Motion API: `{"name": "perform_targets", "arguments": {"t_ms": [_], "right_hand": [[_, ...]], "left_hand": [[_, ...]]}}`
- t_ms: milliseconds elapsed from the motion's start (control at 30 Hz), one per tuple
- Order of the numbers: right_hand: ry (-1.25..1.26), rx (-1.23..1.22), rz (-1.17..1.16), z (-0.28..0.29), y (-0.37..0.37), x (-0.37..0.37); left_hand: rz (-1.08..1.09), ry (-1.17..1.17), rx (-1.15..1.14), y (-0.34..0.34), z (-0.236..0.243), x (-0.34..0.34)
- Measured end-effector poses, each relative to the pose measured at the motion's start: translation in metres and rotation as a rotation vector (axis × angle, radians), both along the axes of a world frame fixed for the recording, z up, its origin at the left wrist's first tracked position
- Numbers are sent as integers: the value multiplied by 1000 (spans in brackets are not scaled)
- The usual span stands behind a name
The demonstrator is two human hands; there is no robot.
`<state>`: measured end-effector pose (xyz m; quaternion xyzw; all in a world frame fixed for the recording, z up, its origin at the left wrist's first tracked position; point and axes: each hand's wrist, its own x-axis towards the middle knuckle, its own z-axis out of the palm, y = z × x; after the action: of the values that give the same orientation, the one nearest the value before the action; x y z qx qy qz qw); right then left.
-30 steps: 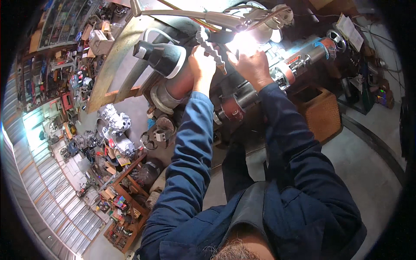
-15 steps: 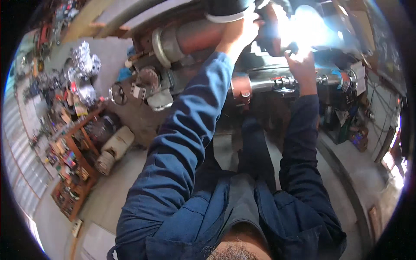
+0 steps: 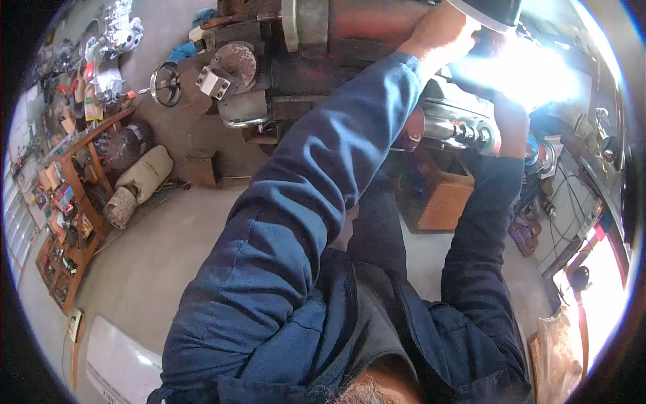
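My left hand [image 3: 445,32] reaches past a thick red cylinder [image 3: 377,28] mounted on a machine. Its fingers look bent round something beside a dark lamp shade with a white rim [image 3: 481,16]; the shade and strong glare hide what they hold. My right hand [image 3: 513,120] is raised into the same bright glow, and its fingers are washed out. Below and between my hands runs a shiny metal shaft [image 3: 441,126] with a reddish collar [image 3: 412,128].
At left on the machine are a handwheel [image 3: 165,84], a rusty round disc [image 3: 237,62] and a metal block [image 3: 214,82]. A cluttered wooden shelf [image 3: 87,202] and a pale canister [image 3: 149,168] stand beyond. An orange-brown perforated box [image 3: 445,198] lies below the shaft.
The view has shifted to the right, and my body with it. Both hands now appear farther right, with the left higher and the right lower. The perforated box has come into sight.
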<state>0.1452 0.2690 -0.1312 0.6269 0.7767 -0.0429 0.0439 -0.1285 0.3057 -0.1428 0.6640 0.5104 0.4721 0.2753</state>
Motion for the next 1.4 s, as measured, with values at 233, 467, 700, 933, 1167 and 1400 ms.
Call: {"name": "perform_targets", "arguments": {"t_ms": [233, 467, 700, 933, 1167, 1400], "right_hand": [[148, 308, 145, 13, -23, -32], [108, 175, 39, 5, -23, -35], [-39, 84, 17, 28, -25, -57], [-194, 176, 130, 6, -30, -41], [302, 202, -64, 15, -35, -63], [-467, 308, 269, 20, -37, -64]], "left_hand": [[-36, -20, -25, 5, -6, 4], [-65, -23, -58, 10, -16, 5], [-60, -41, -265, 10, -12, 11], [-36, 76, -332, 4, 5, 6], [48, 105, -35, -2, 13, 5], [-66, 175, -310, 1, 27, -1]]}}
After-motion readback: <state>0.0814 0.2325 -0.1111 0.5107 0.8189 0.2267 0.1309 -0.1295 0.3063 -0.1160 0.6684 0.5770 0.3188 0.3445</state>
